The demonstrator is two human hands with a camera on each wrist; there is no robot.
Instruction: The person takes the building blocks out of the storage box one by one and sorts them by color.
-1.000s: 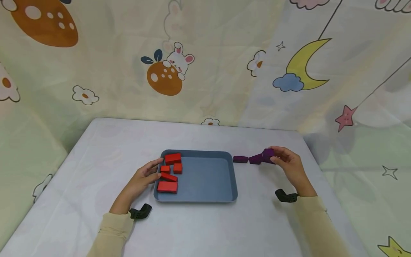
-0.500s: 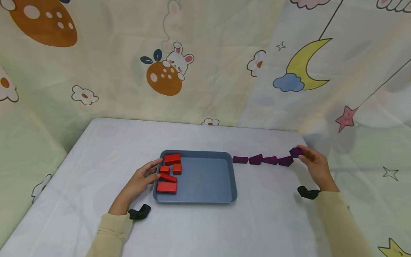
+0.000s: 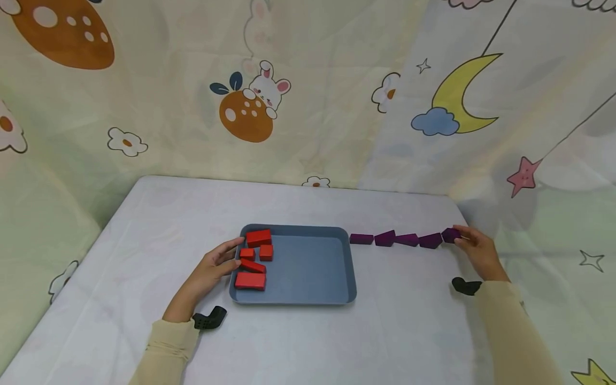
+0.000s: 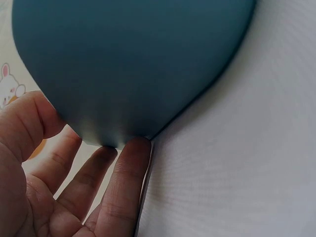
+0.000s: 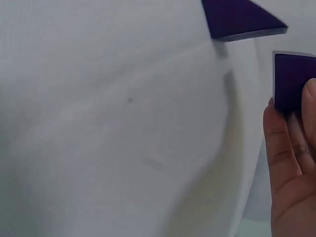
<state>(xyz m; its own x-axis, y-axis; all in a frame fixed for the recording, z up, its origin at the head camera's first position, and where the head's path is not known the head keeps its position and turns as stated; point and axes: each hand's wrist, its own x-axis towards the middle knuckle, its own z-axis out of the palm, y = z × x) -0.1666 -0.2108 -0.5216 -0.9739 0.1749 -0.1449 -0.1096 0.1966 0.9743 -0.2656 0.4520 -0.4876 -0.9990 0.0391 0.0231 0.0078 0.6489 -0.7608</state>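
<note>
My left hand (image 3: 212,272) is at the left side of a blue-grey tray (image 3: 308,297). In the left wrist view, its extended fingers (image 4: 123,187) have their tips against the tray's edge. Several red blocks (image 3: 250,280) lie inside the tray along that side. From the tray's right edge, a line of purple blocks (image 3: 407,240) runs rightward over the white table. My right hand (image 3: 481,254) pinches the purple block at the far right end (image 3: 451,235), between thumb and fingers. The right wrist view shows this block (image 5: 291,81) close beside another, wedge-shaped purple block (image 5: 239,19).
The white-covered table (image 3: 308,347) ends on the right just past my right hand. Behind it hangs a pale patterned cloth (image 3: 337,133). A black wrist mount (image 3: 210,318) sits at my left cuff, another black mount (image 3: 466,286) at my right.
My right hand has moved right along the table, leaving more purple blocks in view in the line. The end block has come down level with the others. My left hand stays put.
</note>
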